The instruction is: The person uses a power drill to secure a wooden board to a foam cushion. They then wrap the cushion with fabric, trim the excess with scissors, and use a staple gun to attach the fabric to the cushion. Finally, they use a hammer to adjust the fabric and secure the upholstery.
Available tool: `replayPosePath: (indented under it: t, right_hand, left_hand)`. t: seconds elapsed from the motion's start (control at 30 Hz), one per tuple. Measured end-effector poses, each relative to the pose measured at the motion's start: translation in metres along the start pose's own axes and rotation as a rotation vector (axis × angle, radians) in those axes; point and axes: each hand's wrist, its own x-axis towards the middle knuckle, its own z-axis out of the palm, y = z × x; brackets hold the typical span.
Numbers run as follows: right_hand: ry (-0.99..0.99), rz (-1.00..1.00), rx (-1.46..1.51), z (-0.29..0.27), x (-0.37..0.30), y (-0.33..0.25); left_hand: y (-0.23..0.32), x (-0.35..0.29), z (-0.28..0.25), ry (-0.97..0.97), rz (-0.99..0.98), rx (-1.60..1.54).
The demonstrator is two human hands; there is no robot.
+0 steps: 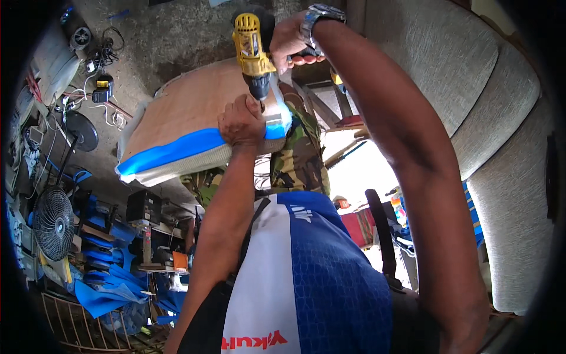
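Note:
My right hand (289, 46) grips a yellow and black cordless drill (250, 53), its chuck pointing down. Just below the chuck, my left hand (242, 120) rests on an upholstered seat panel (191, 103), near its right end. The fingers there are closed at the drill's tip, and whatever they hold is hidden. The panel has a bare wooden underside facing up, a blue strip along the near edge and grey fabric around the side. It lies across my lap, over camouflage trousers (289, 168).
Grey upholstered sofa cushions (430, 53) stand at the right. On the floor at the left are a battery charger (102, 88), cables and a black round base (82, 131). A fan (53, 223) and blue fabric scraps (106, 290) are at the lower left.

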Motion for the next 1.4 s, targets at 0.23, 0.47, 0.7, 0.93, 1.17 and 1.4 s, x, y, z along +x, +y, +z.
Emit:
replayPosePath:
  t: [0.23,0.47,0.7,0.93,1.17,1.4]
  right_hand:
    - [0.024,0.03,-0.025,0.003,-0.006,-0.007]
    - [-0.03,-0.063,-0.103,0.013,0.001,-0.002]
    - [0.015,-0.16,0.226,0.033,-0.004,0.061]
    - [0.553,-0.41,0.961,0.178,-0.026,0.185]
    - [1.03,-0.019,1.383,0.465,-0.041,0.298]
    - [1.551,0.533,1.178,0.551,0.051,0.344]
  left_hand:
    - [0.0,-0.002,-0.005,-0.069,-0.043,-0.048]
    - [-0.005,-0.009,0.004,0.028,-0.022,-0.018]
    - [-0.012,-0.01,0.012,-0.064,-0.165,-0.168]
    - [-0.008,-0.007,0.001,-0.049,-0.045,-0.126]
    - [-0.014,-0.009,0.003,-0.078,-0.041,-0.047]
    - [-0.016,-0.002,-0.001,-0.141,0.093,0.0]
